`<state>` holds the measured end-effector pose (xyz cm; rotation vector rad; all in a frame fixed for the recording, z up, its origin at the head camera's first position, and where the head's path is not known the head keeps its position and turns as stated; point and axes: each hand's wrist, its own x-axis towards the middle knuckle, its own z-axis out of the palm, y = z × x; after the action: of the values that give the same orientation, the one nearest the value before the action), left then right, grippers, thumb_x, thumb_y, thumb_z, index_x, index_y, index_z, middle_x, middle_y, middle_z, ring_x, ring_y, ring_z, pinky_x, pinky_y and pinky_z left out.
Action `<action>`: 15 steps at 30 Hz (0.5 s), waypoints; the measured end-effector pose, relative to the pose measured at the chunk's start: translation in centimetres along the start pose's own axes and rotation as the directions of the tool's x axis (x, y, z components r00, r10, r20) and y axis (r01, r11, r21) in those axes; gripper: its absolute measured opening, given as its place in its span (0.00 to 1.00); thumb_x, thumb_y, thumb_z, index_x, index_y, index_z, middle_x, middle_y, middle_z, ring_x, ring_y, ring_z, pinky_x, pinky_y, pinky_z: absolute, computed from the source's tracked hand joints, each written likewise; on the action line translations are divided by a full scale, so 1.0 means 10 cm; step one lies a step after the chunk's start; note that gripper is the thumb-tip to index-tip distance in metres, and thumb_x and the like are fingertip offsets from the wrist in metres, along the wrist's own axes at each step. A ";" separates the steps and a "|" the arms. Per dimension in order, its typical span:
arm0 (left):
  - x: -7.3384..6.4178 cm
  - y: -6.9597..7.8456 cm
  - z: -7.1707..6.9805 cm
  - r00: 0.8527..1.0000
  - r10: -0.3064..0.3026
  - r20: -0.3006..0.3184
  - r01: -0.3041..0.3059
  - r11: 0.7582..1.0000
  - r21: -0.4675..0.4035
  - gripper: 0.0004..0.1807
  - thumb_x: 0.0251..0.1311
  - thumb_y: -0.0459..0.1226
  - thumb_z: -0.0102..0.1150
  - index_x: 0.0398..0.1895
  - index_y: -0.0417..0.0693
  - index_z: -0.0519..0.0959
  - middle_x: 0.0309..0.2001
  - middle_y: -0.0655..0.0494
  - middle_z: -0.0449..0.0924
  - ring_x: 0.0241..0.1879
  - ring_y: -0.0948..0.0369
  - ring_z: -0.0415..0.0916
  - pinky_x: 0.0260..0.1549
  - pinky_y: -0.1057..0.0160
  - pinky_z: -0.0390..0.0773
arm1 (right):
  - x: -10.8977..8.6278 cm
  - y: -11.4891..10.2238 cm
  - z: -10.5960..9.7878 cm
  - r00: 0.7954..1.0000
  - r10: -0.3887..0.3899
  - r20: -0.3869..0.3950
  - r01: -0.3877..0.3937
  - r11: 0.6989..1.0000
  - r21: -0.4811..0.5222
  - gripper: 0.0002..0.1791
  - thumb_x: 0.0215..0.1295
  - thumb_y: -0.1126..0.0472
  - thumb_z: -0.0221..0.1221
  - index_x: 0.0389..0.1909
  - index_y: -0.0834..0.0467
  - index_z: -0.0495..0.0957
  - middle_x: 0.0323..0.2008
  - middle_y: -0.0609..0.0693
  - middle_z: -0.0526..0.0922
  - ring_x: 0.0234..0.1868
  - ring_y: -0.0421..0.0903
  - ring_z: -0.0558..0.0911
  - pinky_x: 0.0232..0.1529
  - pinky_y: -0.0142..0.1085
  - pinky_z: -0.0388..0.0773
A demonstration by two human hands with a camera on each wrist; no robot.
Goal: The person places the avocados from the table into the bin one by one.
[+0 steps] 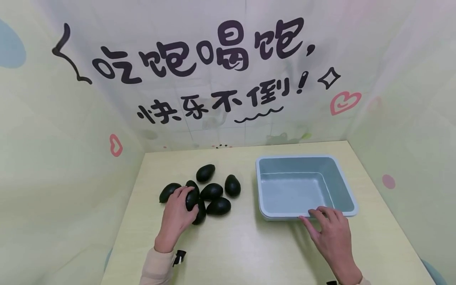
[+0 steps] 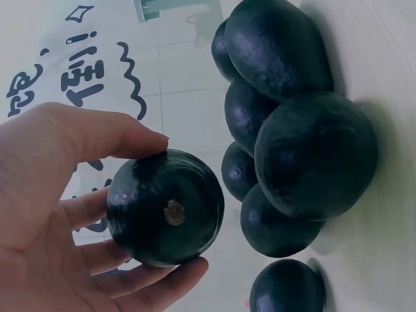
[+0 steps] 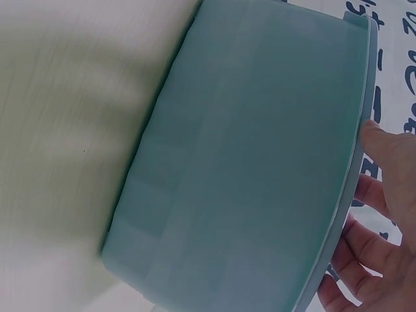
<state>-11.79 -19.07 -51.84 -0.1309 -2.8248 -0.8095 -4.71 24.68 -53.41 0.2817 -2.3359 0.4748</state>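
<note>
My left hand [image 1: 176, 213] grips one dark green avocado [image 2: 166, 208], thumb on one side and fingers round the other. In the left wrist view its stem scar faces the camera, and it is held apart from the pile. Several more avocados [image 1: 219, 206] lie close together on the table around and beyond that hand, some partly hidden by it. On the right stands a light blue rectangular plastic basin [image 1: 281, 216]. My right hand [image 1: 333, 237] pinches its near rim, with the thumb outside and the fingers over the inner side. Nothing lies inside the basin.
The pale wooden table [image 1: 246, 249] is bounded by a printed cloth backdrop [image 1: 221, 87] at the back and both sides. Between the avocados and the basin runs a strip of bare tabletop.
</note>
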 end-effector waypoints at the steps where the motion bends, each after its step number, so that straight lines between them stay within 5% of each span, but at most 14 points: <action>1: 0.00 0.00 0.00 1.000 0.000 0.000 0.000 1.000 0.002 0.30 0.57 0.36 0.72 0.64 0.41 0.81 0.66 0.34 0.77 0.64 0.34 0.76 0.62 0.35 0.77 | 0.00 0.00 0.00 1.000 0.000 -0.001 0.000 1.000 0.002 0.42 0.78 0.27 0.47 0.32 0.60 0.88 0.33 0.58 0.85 0.37 0.62 0.81 0.37 0.56 0.74; 15: 0.03 0.04 -0.06 0.999 0.035 -0.010 -0.034 0.999 0.013 0.29 0.56 0.36 0.74 0.63 0.41 0.82 0.66 0.35 0.78 0.64 0.35 0.77 0.62 0.36 0.77 | -0.01 0.01 0.00 1.000 0.016 0.009 -0.016 1.000 -0.010 0.44 0.77 0.25 0.44 0.31 0.61 0.88 0.34 0.59 0.86 0.37 0.63 0.81 0.36 0.56 0.74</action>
<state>-11.87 -19.02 -51.07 -0.1726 -2.8096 -0.7820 -4.72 24.79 -53.49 0.2605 -2.3499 0.4708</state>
